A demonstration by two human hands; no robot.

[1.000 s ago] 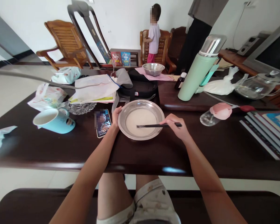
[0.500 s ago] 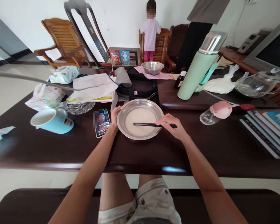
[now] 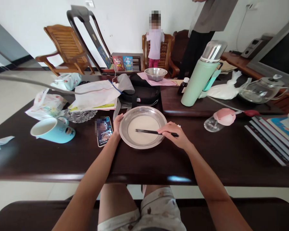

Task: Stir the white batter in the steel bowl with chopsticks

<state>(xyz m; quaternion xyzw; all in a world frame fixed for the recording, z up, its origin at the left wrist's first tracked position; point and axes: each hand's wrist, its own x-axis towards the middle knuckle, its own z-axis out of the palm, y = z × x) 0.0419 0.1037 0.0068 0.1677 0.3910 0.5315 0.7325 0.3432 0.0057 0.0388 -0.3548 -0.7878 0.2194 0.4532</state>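
Observation:
A shallow steel dish (image 3: pixel 125 119) with a thin layer of white batter (image 3: pixel 142 123) sits on the dark wooden table (image 3: pixel 62 154) in front of me. My left hand (image 3: pixel 117 124) grips the dish's left rim. My right hand (image 3: pixel 172 135) is closed on a pair of black chopsticks (image 3: pixel 146 131), which lie nearly level across the batter with their tips pointing left.
A phone (image 3: pixel 102 130) lies left of the dish, a blue mug (image 3: pixel 52 129) on its side farther left. Behind are papers, a black bag (image 3: pixel 142 91), a green thermos (image 3: pixel 200 74), a glass kettle (image 3: pixel 262 90), a steel bowl (image 3: pixel 155 73). Books (image 3: pixel 274 136) lie right. Two people stand by the far chairs.
My right hand has drawn the chopsticks a little to the left and lower across the batter. My left hand stays on the rim. The view has shifted slightly.

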